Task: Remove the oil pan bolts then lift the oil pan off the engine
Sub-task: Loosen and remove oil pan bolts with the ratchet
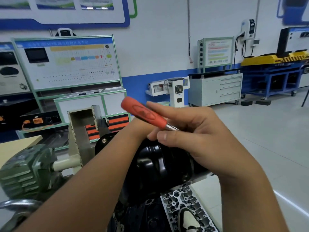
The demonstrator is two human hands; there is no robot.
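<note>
The left forearm (pixel 80 186) crosses the lower frame from the bottom left toward the centre, and its hand is hidden behind the right hand, so whether it grips anything cannot be told. The right hand (pixel 199 136) sits above the centre, its fingers curled round the metal shank of a tool (pixel 147 115) with a red handle; the handle sticks up and to the left, clear of the fingers, and the thumb lies across the front near the shank. Just below both hands is the oil pan (pixel 157 163), glossy black with rounded ribs, seated on the engine (pixel 147 218), which is mounted with the pan facing up. The tool's working end is hidden behind the hands, so contact with a bolt cannot be judged. At the lower right of the engine lies a silver cylinder head (pixel 184 203) with many openings, and a shoe (pixel 189 218) shows beneath it. To the left stands a green motor (pixel 25 171) with a cream shaft leading into a cream bracket (pixel 80 131) of the stand. A metal ring (pixel 18 206) shows at the lower left edge. Behind are a training board (pixel 70 62) in a green frame, a grey drawer cabinet (pixel 217 89), and a blue and yellow bench (pixel 274 72) on a pale floor.
</note>
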